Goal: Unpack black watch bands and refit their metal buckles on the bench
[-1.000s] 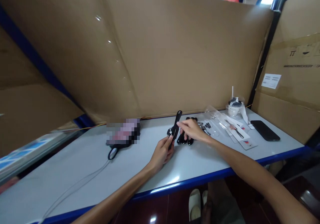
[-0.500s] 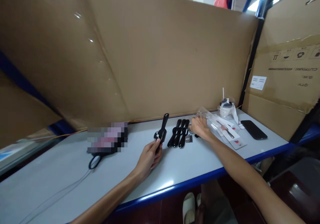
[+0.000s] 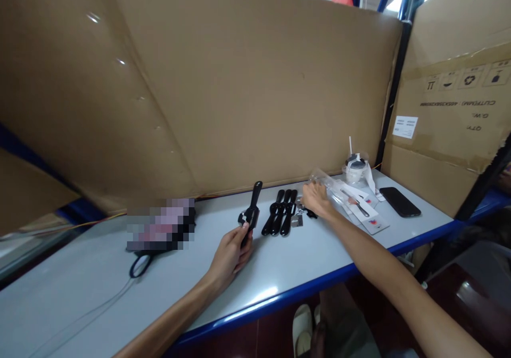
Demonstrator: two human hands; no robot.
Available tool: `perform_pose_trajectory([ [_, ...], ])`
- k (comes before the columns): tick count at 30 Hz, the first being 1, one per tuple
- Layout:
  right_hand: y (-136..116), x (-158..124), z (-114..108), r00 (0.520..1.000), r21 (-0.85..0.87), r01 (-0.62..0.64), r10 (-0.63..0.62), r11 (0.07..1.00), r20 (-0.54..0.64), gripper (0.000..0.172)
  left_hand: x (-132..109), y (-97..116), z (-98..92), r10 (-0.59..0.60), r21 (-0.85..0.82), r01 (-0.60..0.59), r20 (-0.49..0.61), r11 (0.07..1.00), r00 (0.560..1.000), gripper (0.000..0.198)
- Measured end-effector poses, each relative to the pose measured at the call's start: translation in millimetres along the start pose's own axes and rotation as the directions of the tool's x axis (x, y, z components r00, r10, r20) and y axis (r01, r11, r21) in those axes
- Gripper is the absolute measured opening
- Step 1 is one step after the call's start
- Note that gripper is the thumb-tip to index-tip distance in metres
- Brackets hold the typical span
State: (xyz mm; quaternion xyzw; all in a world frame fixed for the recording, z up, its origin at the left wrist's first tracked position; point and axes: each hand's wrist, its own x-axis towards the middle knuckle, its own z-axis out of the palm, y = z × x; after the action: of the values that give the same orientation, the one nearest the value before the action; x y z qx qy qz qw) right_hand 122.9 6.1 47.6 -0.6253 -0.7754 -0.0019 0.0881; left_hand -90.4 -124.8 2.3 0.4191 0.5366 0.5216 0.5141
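My left hand (image 3: 232, 254) is closed round the lower end of a long black tool (image 3: 250, 212), which points away from me above the grey table (image 3: 99, 289). Just right of it lie three similar black pieces (image 3: 279, 218) side by side. My right hand (image 3: 315, 198) reaches past them, its fingers curled over some small dark and metal parts (image 3: 302, 217) beside a clear plastic bag (image 3: 328, 185). What its fingers pinch is hidden.
White printed cards (image 3: 365, 211) and a black phone (image 3: 400, 201) lie at the right end, with a small tape roll (image 3: 353, 169) behind them. A dark blurred object (image 3: 159, 230) with a cable sits left. Cardboard sheets (image 3: 239, 81) wall the back; boxes (image 3: 451, 107) stand at the right.
My right hand left the tool held in my left hand and moved right to the small parts by the plastic bag. My left hand keeps its grip. The view has swung rightwards.
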Motion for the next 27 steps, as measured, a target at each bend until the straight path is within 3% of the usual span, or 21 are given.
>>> perform_pose_trajectory([
  [15, 0.9, 6.8, 2.0, 0.999, 0.027, -0.048, 0.049, 0.998, -0.018, 0.034, 2.1, -1.9, -2.1, -0.001, -0.03, 0.002, 0.031, 1.0, 1.0, 0.05],
  [22, 37.5, 16.5, -18.1, 0.998, 0.072, -0.052, 0.055, 0.996, -0.036, 0.034, 1.7, -0.5, 1.6, 0.022, -0.036, -0.022, 0.017, 0.999, 1.0, 0.053],
  [27, 64.1, 23.8, -17.9, 0.996, 0.253, -0.085, 0.084, 0.964, 0.012, 0.027, 1.3, 0.0, 2.6, 0.022, -0.038, -0.021, 0.027, 0.999, 0.999, 0.057],
])
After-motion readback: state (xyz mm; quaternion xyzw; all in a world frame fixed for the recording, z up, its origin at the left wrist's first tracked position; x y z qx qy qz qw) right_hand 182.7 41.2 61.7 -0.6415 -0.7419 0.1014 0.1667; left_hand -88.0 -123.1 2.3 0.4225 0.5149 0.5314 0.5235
